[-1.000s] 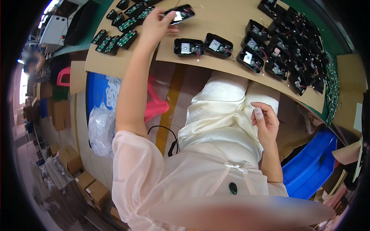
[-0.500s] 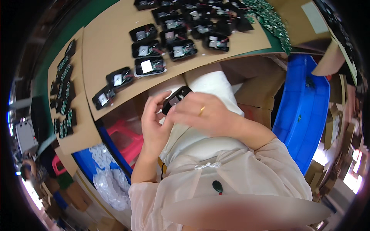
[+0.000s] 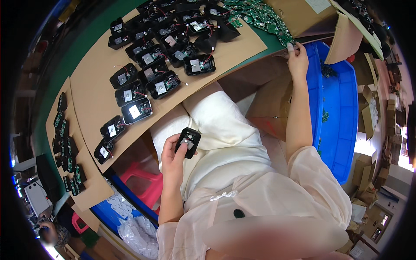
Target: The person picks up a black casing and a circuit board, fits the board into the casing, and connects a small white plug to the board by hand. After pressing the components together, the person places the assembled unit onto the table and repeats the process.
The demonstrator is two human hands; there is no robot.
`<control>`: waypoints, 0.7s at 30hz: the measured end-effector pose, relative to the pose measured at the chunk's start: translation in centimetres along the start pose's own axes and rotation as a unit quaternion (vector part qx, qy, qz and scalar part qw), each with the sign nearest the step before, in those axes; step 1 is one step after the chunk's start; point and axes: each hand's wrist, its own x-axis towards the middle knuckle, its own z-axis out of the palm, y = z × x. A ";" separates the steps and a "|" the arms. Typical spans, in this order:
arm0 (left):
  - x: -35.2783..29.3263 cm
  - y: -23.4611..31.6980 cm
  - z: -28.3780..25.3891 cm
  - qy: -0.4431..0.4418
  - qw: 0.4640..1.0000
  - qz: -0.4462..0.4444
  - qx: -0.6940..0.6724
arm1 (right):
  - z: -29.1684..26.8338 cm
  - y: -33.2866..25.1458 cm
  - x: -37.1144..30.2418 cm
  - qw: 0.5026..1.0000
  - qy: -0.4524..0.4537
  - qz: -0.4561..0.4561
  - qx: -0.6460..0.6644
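Observation:
My left hand (image 3: pixel 173 154) holds a small black plastic housing (image 3: pixel 191 138) above my lap, fingers wrapped round its side and thumb pressed on the inside. A pale square part shows in the housing's open face. Out to the far right, my right hand (image 3: pixel 298 63) pinches at the near corner of a heap of green circuit boards (image 3: pixel 264 21); thumb and finger close on a circuit board (image 3: pixel 289 40) at the heap's edge. Several more black housings (image 3: pixel 162 84) with pale squares and thin red wires lie open on the cardboard-covered table (image 3: pixel 93 97).
A blue plastic bin (image 3: pixel 342 125) with a few green scraps stands right of my arm. Behind it leans an open cardboard box (image 3: pixel 299 17). Smaller black parts with boards (image 3: pixel 65 143) line the left cardboard. Below are a pink stool (image 3: pixel 145 184) and a clear plastic bag (image 3: pixel 138 234).
My right hand has left the housing and moved far right to the circuit board heap. My left hand keeps the housing, now lower and with its open face in plain view. The view has shifted.

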 end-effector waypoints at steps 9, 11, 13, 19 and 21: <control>0.3 -0.1 1.4 -0.030 0.999 -0.006 0.008 | 2.2 -3.3 1.5 0.978 0.011 -0.180 -0.108; 0.1 -0.2 1.5 -0.029 1.000 -0.004 0.006 | 2.3 -4.4 1.5 0.979 -0.005 -0.184 -0.092; 0.0 -0.6 1.3 -0.037 0.999 0.001 -0.009 | 2.0 -5.2 1.0 0.979 -0.022 -0.187 -0.079; -0.2 1.3 1.6 -0.113 0.983 -0.017 -0.144 | -0.3 -10.1 -7.5 0.916 -0.088 -0.317 0.229; 0.0 2.3 2.5 -0.136 0.976 0.006 -0.171 | -1.9 -11.3 -12.0 0.856 -0.158 -0.429 0.241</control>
